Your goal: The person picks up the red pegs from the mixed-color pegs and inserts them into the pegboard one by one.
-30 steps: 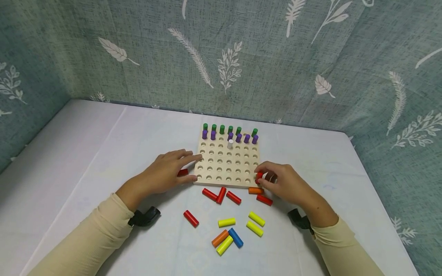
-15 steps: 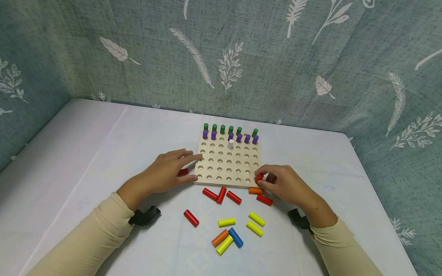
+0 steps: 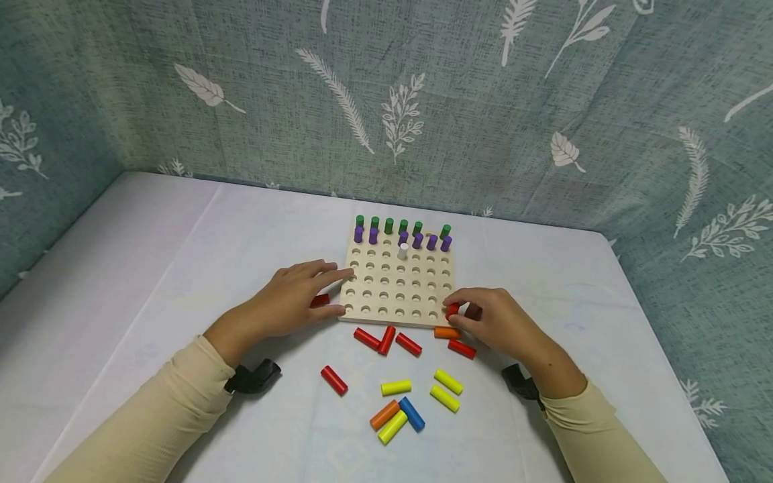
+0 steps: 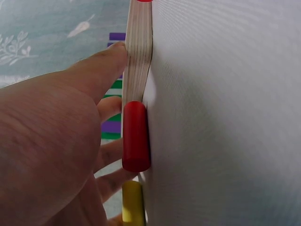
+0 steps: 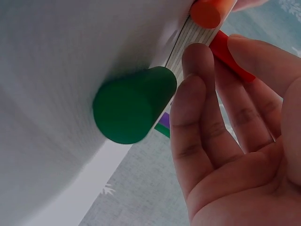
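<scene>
A pale wooden pegboard [image 3: 392, 276] with rows of holes lies mid-table. My left hand [image 3: 296, 298] rests at its left side, index finger and thumb touching the edge, the other fingers loosely spread. Beneath that hand lie a red peg [image 4: 136, 136] and a yellow peg [image 4: 133, 202]. At the near right corner, my right hand [image 3: 498, 322] pinches another red peg [image 5: 233, 59] between thumb and fingertips, over the board. Whether its lower end sits in a hole is hidden. Green pegs [image 3: 389, 226], purple pegs [image 3: 418, 241] and one white peg [image 3: 403, 251] stand upright toward the back.
Several red pegs [image 3: 408, 345], yellow pegs [image 3: 396, 388], orange pegs [image 3: 384, 415] and a blue peg [image 3: 413, 414] lie loose before the board. A green peg [image 5: 134, 106] lies beside its right side, hidden by the right hand in the head view. Patterned fabric [image 3: 266, 100] hangs behind the table.
The right hand has shifted very slightly with the red peg still pinched at the near right corner. The left hand and the loose pegs have stayed put.
</scene>
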The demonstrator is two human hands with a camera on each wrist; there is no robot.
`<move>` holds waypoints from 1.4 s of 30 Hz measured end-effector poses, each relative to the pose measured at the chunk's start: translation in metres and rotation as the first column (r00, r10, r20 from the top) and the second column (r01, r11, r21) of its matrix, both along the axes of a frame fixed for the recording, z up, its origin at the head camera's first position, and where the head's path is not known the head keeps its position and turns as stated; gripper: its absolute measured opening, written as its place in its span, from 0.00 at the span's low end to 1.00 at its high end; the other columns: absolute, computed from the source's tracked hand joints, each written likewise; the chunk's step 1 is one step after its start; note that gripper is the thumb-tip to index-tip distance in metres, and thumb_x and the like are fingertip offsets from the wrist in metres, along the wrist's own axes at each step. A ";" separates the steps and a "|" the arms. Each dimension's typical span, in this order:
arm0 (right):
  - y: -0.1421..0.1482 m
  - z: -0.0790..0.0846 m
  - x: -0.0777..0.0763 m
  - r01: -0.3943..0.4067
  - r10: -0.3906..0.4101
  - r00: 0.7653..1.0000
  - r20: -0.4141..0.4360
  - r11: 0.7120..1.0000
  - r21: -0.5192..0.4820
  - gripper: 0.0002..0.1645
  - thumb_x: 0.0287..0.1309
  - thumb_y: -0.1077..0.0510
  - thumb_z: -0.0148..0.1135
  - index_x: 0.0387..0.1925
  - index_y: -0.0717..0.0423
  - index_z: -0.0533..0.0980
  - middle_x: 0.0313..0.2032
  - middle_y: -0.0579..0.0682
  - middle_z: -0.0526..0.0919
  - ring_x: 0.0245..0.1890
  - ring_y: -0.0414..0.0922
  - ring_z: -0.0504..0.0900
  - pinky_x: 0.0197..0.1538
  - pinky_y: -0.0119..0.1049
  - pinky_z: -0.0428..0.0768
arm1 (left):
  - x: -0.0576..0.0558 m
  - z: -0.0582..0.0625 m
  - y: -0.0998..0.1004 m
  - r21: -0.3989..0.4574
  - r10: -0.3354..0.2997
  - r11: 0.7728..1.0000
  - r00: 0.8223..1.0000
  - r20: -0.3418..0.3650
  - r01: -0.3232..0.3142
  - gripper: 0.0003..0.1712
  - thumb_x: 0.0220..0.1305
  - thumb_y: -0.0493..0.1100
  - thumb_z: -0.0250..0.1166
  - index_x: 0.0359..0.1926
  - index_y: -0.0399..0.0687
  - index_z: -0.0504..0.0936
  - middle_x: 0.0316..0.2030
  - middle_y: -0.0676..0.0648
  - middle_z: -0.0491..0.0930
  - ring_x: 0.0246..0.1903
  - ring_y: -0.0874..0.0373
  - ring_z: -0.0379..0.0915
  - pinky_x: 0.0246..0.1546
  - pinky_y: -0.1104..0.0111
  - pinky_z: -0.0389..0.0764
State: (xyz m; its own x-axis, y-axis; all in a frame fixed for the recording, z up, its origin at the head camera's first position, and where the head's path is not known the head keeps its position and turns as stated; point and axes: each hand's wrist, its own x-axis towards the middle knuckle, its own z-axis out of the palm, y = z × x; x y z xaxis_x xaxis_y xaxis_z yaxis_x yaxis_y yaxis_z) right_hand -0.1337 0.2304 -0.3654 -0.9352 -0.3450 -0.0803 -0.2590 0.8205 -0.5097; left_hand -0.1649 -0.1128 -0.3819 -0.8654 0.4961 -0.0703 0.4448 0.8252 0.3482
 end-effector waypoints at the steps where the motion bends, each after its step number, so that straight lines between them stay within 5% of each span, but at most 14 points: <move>1: 0.000 0.000 0.000 0.003 -0.003 1.000 0.002 1.000 0.000 0.16 0.57 0.57 0.73 0.49 0.48 0.83 0.37 0.44 0.86 0.30 0.39 0.79 0.34 0.29 0.80 | 0.000 0.000 0.000 0.001 0.000 1.000 1.000 0.000 0.000 0.41 0.64 0.61 0.67 0.75 0.64 0.64 0.71 0.40 0.66 0.72 0.38 0.59 0.68 0.38 0.59; 29: 0.002 0.003 0.002 -0.040 0.041 0.997 -0.059 0.999 0.022 0.21 0.56 0.58 0.74 0.52 0.50 0.83 0.44 0.43 0.86 0.36 0.38 0.80 0.37 0.30 0.81 | 0.001 -0.005 -0.002 0.000 0.009 1.000 1.000 -0.001 -0.009 0.41 0.63 0.61 0.67 0.75 0.65 0.64 0.72 0.40 0.66 0.72 0.38 0.58 0.68 0.38 0.59; 42: 0.005 0.017 0.006 -0.065 0.061 0.984 -0.168 0.998 -0.015 0.14 0.56 0.61 0.72 0.45 0.51 0.85 0.39 0.43 0.86 0.32 0.37 0.78 0.32 0.28 0.78 | 0.000 -0.001 0.000 0.002 -0.002 1.000 1.000 -0.020 0.002 0.41 0.64 0.61 0.67 0.75 0.65 0.64 0.71 0.40 0.66 0.72 0.38 0.58 0.67 0.37 0.60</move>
State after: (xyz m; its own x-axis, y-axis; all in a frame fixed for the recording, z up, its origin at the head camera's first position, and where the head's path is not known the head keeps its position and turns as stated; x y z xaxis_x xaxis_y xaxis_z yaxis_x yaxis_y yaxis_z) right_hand -0.1274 0.2356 -0.3485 -0.9111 -0.4037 0.0829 -0.3928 0.7895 -0.4717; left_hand -0.1653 -0.1130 -0.3831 -0.8655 0.4983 -0.0515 0.4537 0.8233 0.3410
